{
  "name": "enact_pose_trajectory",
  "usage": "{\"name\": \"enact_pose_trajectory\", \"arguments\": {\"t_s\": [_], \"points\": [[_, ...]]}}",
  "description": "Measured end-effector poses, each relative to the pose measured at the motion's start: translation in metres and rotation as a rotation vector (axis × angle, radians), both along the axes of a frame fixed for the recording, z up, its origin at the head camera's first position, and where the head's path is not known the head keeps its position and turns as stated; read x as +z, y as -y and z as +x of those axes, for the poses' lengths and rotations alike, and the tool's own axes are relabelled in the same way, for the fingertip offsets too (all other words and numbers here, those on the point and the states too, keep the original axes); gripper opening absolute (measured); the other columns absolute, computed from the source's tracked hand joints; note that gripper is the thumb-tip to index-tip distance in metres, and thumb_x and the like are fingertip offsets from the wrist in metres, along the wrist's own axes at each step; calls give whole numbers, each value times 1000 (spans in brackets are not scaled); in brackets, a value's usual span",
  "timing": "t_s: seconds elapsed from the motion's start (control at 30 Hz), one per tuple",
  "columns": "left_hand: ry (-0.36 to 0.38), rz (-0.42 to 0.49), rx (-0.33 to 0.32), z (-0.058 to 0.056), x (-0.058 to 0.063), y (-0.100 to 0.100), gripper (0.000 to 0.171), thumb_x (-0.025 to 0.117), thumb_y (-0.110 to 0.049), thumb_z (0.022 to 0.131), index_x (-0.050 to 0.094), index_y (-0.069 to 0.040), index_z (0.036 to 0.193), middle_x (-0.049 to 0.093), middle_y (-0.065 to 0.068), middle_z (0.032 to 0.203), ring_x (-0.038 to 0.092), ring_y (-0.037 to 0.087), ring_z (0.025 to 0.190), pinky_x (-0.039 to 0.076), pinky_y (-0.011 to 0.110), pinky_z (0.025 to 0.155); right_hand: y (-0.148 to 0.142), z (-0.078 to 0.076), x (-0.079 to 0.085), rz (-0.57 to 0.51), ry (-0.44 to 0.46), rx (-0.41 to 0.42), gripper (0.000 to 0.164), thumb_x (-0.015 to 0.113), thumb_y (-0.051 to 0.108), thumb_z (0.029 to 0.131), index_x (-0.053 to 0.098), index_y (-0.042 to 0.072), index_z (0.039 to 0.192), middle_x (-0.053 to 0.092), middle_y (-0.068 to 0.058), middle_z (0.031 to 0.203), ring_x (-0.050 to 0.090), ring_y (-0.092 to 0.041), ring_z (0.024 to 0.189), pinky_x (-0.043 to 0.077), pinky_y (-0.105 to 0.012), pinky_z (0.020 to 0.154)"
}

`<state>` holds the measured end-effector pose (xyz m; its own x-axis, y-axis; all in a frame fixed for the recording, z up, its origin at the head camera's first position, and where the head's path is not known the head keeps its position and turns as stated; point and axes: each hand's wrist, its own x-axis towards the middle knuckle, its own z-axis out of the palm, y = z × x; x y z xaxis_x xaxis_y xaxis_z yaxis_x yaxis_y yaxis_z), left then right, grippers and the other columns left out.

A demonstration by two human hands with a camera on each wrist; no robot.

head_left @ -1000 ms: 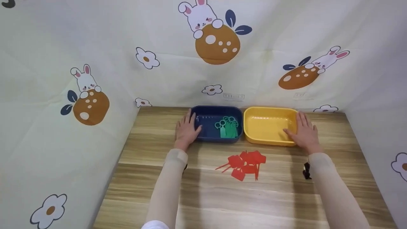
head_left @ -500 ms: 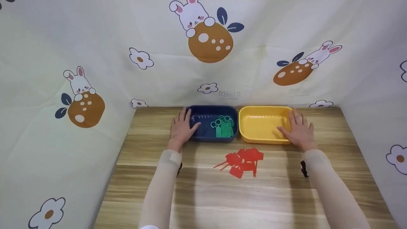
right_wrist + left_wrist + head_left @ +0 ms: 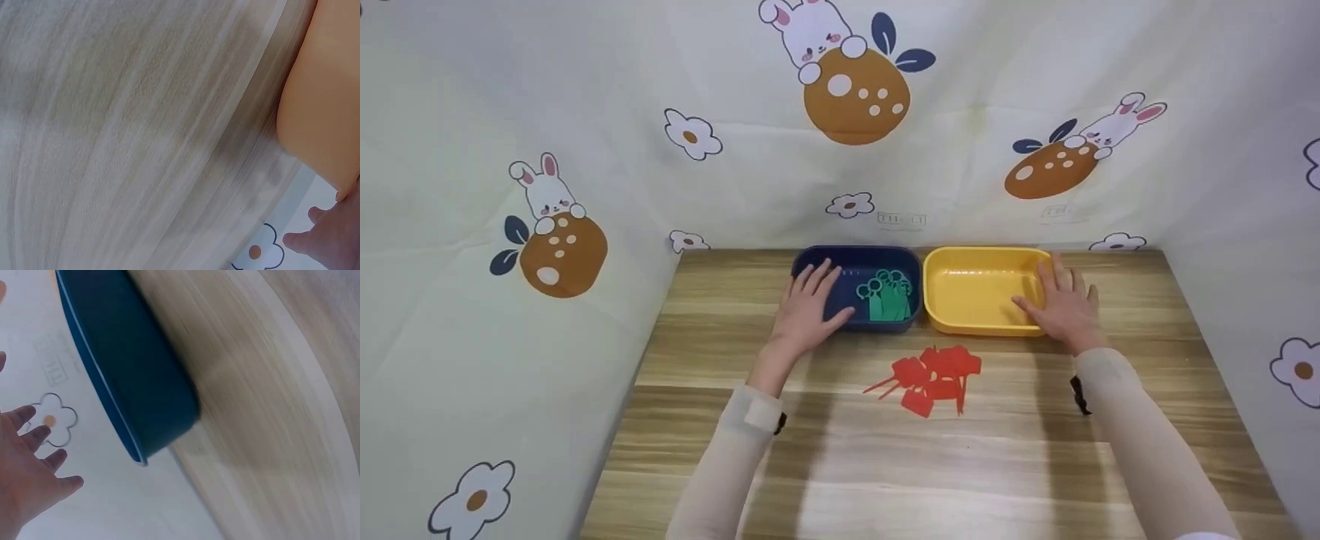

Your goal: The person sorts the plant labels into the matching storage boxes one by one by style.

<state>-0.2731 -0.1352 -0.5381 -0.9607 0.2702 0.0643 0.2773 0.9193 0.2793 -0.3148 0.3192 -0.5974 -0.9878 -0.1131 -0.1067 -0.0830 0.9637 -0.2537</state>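
My left hand is spread over the left end of a navy tray, fingers extended and holding nothing. In the left wrist view, that hand looks apart from the tray's side wall. Green flat tags with small rings lie in the tray's right half. At the right end of the yellow tray, my right hand rests with its fingers outside the rim and its thumb over it. The right wrist view shows part of this hand beside the tray wall.
Several flat red pieces, some with thin stems, lie in a loose pile in front of the trays. Both trays stand side by side on the wooden table, close to the printed cloth at its back.
My left hand has left the navy tray's outer left side and shifted right, over that tray. The right hand stays at the yellow tray. The head view has shifted slightly.
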Motion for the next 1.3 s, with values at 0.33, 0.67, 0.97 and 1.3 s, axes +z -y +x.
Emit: {"name": "enact_pose_trajectory", "arguments": {"t_s": [0.33, 0.67, 0.97, 1.3], "points": [[56, 97, -122, 37, 1, -23, 68, 63, -51, 93, 45, -20, 150, 37, 1, 161, 40, 28, 146, 40, 47, 115, 0, 1, 1, -1, 2, 3, 94, 36, 70, 96, 6, 10, 161, -6, -18, 168, 9, -58, 146, 8, -80, 110], [179, 79, -210, 57, -22, -48, 63, 70, -41, 90, 51, -18, 146, 52, 4, 150, 53, 25, 136, 45, 43, 111, 1, 3, 4, -15, -2, 0, 91, 39, 68, 96, 11, 9, 160, -2, -18, 168, 13, -60, 143, 9, -80, 110], [203, -30, -217, 68, -46, -65, 57, 67, -45, 92, 56, -20, 141, 60, 2, 142, 60, 23, 126, 52, 40, 103, 1, 3, 4, -15, -5, 6, 91, 39, 67, 97, 11, 9, 160, -3, -19, 168, 13, -61, 142, 8, -81, 109], [144, -167, -210, 75, -62, -82, 40, 70, -38, 91, 66, -15, 123, 63, 1, 118, 60, 18, 106, 57, 31, 85, 1, 1, 2, -4, 1, -3, 91, 37, 69, 96, 11, 11, 160, -5, -18, 168, 14, -62, 141, 8, -80, 110]]}}
